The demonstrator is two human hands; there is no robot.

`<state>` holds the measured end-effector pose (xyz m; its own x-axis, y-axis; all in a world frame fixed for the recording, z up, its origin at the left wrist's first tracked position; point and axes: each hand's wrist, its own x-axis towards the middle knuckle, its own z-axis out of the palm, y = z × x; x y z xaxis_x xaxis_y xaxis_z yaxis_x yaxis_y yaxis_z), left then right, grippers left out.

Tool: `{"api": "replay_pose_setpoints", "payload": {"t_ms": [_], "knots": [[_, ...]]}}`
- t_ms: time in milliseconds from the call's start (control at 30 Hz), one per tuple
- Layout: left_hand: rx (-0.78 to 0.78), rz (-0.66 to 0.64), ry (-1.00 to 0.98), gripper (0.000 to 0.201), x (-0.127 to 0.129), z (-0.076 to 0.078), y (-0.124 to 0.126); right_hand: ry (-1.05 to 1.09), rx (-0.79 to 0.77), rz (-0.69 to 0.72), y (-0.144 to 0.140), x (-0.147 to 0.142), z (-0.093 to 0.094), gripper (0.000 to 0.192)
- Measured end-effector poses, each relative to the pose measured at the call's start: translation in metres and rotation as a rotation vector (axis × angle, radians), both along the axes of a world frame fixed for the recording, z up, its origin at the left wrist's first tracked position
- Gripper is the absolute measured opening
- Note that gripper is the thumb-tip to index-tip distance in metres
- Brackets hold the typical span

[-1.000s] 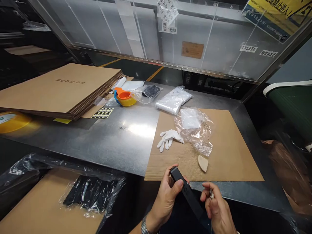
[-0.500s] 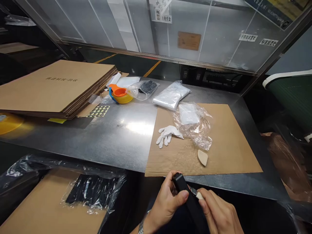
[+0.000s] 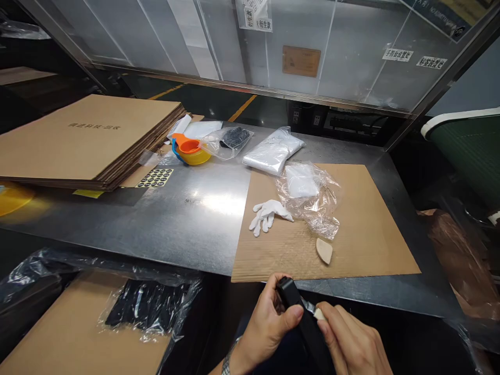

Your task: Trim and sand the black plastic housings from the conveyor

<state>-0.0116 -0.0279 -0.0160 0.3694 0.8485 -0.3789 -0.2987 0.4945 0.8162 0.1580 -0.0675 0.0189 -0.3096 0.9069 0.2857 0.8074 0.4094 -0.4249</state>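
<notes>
In the lower middle, my left hand (image 3: 267, 323) is closed around a long black bar-shaped part (image 3: 314, 338), its thumb pressed on the top face. That part is tilted, its end pointing up and away from me. My right hand (image 3: 355, 336) grips a small knife (image 3: 319, 314) by its pale handle. Its short metal blade lies against the right edge of the black part. Just beyond my hands, on a cardboard sheet (image 3: 375, 224), are a cream wedge-shaped pad (image 3: 324, 251), a white glove (image 3: 269, 214) and a crumpled clear plastic bag (image 3: 320, 221) with white material in it.
A stack of cardboard (image 3: 86, 138) stands at the left of the metal table (image 3: 187, 224). Behind are orange and yellow tape rings (image 3: 195, 153), a sticker sheet (image 3: 156, 178) and bagged items (image 3: 271, 151). Lower left, an open plastic-lined box (image 3: 82, 323) holds bagged black parts (image 3: 146, 307).
The view has shifted very slightly. Both hands keep their hold on the black part and the knife, with almost no visible movement.
</notes>
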Motion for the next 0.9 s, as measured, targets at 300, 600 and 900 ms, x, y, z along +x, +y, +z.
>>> {"api": "replay_pose_setpoints", "payload": {"t_ms": [300, 600, 900], "knots": [[0.03, -0.002, 0.023, 0.055, 0.001, -0.003, -0.001, -0.013, -0.132, 0.013, -0.004, 0.004, -0.002, 0.022], [0.031, -0.057, -0.056, 0.052, 0.002, 0.0, -0.001, 0.015, -0.075, -0.146, 0.003, 0.008, -0.012, 0.027], [0.035, -0.047, -0.059, 0.049, 0.004, 0.002, -0.001, 0.094, -0.109, -0.018, 0.005, 0.003, 0.007, 0.024]]}}
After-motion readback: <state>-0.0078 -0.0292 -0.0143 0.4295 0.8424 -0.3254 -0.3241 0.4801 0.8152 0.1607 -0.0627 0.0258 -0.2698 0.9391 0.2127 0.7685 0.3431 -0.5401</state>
